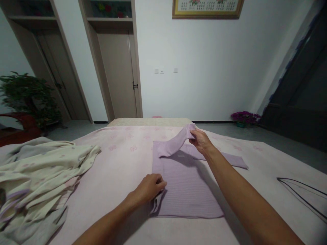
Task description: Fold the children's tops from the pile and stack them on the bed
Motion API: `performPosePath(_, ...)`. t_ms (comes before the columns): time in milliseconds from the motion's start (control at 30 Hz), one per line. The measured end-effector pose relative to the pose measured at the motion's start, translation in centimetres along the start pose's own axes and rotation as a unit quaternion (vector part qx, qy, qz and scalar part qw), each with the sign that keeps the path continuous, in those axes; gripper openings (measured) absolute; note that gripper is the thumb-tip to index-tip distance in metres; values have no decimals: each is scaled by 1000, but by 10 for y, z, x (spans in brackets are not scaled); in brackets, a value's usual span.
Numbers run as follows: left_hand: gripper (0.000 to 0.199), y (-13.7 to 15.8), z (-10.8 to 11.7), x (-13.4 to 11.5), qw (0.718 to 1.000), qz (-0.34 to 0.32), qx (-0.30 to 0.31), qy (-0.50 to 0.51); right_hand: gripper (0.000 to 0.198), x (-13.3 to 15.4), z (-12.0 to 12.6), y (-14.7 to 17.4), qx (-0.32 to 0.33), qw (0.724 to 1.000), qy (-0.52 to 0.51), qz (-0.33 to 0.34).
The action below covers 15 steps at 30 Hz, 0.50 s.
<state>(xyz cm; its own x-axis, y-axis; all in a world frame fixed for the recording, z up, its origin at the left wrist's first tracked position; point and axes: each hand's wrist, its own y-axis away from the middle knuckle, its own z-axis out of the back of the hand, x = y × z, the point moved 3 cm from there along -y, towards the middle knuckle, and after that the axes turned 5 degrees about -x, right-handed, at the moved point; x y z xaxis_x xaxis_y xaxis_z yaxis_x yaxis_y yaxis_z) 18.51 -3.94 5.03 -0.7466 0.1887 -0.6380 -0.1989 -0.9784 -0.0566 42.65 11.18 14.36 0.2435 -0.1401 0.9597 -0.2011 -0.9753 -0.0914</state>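
Observation:
A lilac knitted sweater point(187, 190) lies flat on the pink bed sheet point(122, 160) in front of me. My left hand point(149, 187) grips the sweater's near left edge, where the fabric bunches in folds. My right hand point(201, 140) pinches one sleeve point(173, 143) by its cuff, held raised above the sweater's far part. The sleeve arcs down to the left shoulder. The other sleeve point(233, 160) lies flat on the sheet, stretched out to the right.
A crumpled cream blanket point(38, 177) with a pink print is heaped at the bed's left. A thin black wire hanger point(301, 194) lies on the right. Beyond the bed are grey floor, two doors, a potted plant point(28, 98) and purple flowers point(245, 117).

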Motion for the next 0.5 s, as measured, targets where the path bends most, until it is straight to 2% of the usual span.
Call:
performPosePath(100,25,-20,7,13,992,-28,-108,-49,30,1,3,2,0,1000,20,10)
performPosePath(167,30,-34,5,24,981,-61,-154,-101,31,6,3,4,7,999,30,23)
performPosePath(200,38,-41,2,30,977,-77,-155,-122,31,9,2,7,13,999,34,30)
performPosePath(300,58,-55,-12,45,978,-106,-106,-147,31,21,-3,20,40,996,52,61)
performPosePath(400,58,-65,-17,54,984,-118,-78,-112,27,30,-9,48,96,981,105,130)
performPosePath(467,47,-72,-10,58,988,-98,-105,-51,23,30,-12,73,156,949,194,193)
performPosePath(500,41,-77,-4,61,989,-78,-127,-16,21,26,-14,87,193,919,254,232)
